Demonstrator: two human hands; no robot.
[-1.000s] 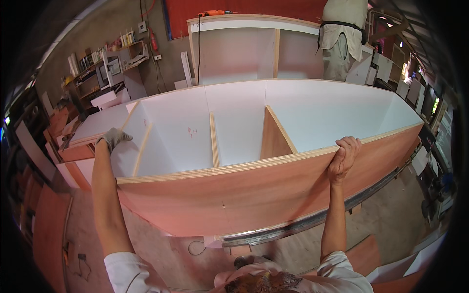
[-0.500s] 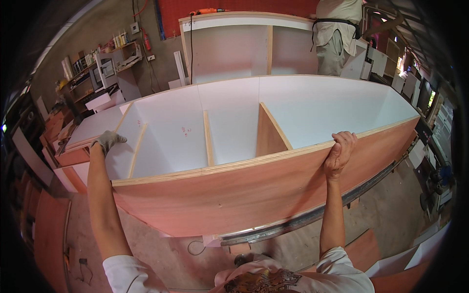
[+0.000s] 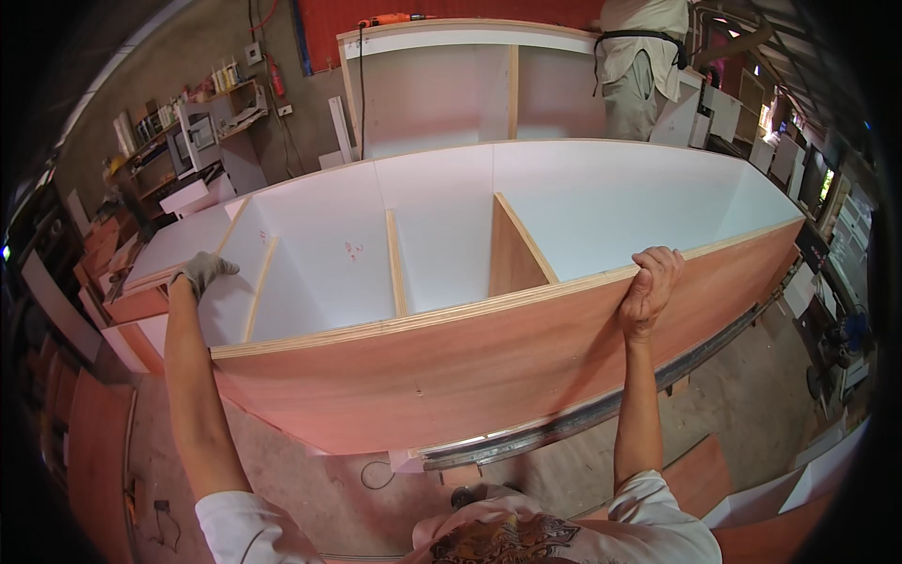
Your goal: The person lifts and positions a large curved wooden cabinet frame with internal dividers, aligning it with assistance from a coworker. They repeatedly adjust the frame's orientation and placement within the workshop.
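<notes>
A long wooden cabinet carcass [image 3: 451,376] lies in front of me, its compartments facing up. Its near side is reddish-brown plywood; the inside is white, split by several upright dividers [image 3: 396,263] with bare ply edges. My left hand [image 3: 204,272], in a grey glove, is hooked over the edge of the carcass's left end panel. Bare, my right hand [image 3: 651,293] grips the top edge of the near side, right of the middle, fingers curled over it.
Behind stands another white-faced cabinet [image 3: 432,94] with an orange corded power tool [image 3: 390,19] on top. A co-worker [image 3: 642,75] is at the back right. A dark metal rail [image 3: 536,442] runs under the near side. Plywood panels [image 3: 99,451] lean at the left; shelves with bottles line the wall.
Only the view has shifted slightly. Both hands keep the same places on the cabinet carcass.
</notes>
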